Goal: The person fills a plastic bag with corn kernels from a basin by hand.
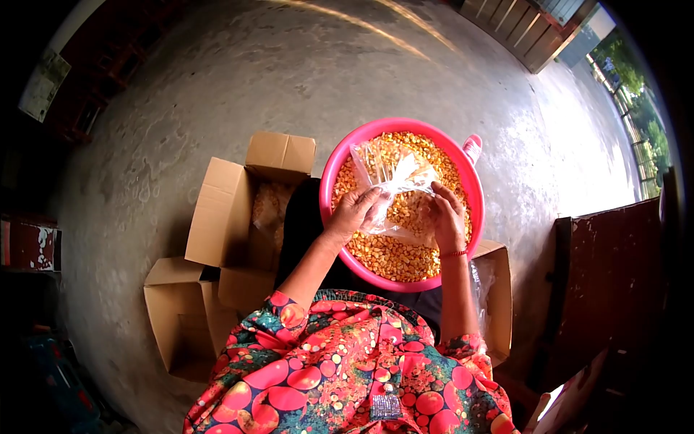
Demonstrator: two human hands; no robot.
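A pink basin (329, 173) full of yellow corn kernels (394, 264) rests on my lap. Over the corn I hold a clear plastic bag (406, 173), gathered into a bunched, whitish neck. My left hand (356, 211) has its fingers closed on the left side of the bag near that neck. On the opposite side, my right hand (447, 215) pinches the bag, its wrist wearing a red bead bracelet (454, 253). Kernels show through the film; whether they lie inside the bag or beneath it, I cannot tell.
Left of me stands an open cardboard box (217, 210) with clear bags (271, 206) inside. Another open box (181, 318) sits nearer. A third box (497, 304) with clear plastic is at my right. Dark red furniture (607, 289) stands farther right, and a wooden door (513, 29) beyond.
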